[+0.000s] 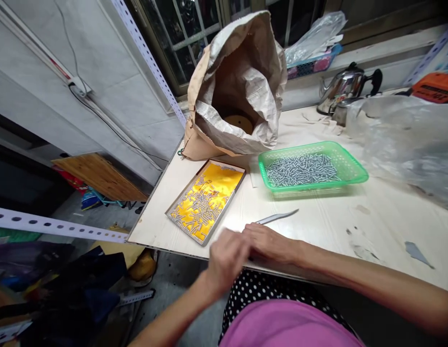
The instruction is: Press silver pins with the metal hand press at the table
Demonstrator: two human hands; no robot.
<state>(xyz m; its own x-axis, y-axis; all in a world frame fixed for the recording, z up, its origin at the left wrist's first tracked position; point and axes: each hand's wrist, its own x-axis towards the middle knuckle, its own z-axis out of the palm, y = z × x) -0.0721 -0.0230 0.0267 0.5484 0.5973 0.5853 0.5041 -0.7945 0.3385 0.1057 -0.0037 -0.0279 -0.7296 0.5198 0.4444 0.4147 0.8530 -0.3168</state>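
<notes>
My left hand [227,255] and my right hand [269,243] meet at the near edge of the white table [318,221]. The left hand is blurred, its fingers curled against the right hand. The right hand lies knuckles up, fingers folded under; what they hold is hidden. A thin metal blade or tweezers [276,217] lies on the table just beyond the right hand. Left of the hands sits a shallow yellow-lined tray [205,200] strewn with small metal pins. Farther back stands a green plastic basket [312,168] full of the same pins.
A big open paper sack [242,86] stands at the back of the table. A crumpled clear plastic bag [401,135] lies at the right, a metal kettle [345,86] behind it. Perforated metal rails [58,225] and clutter fill the floor at left.
</notes>
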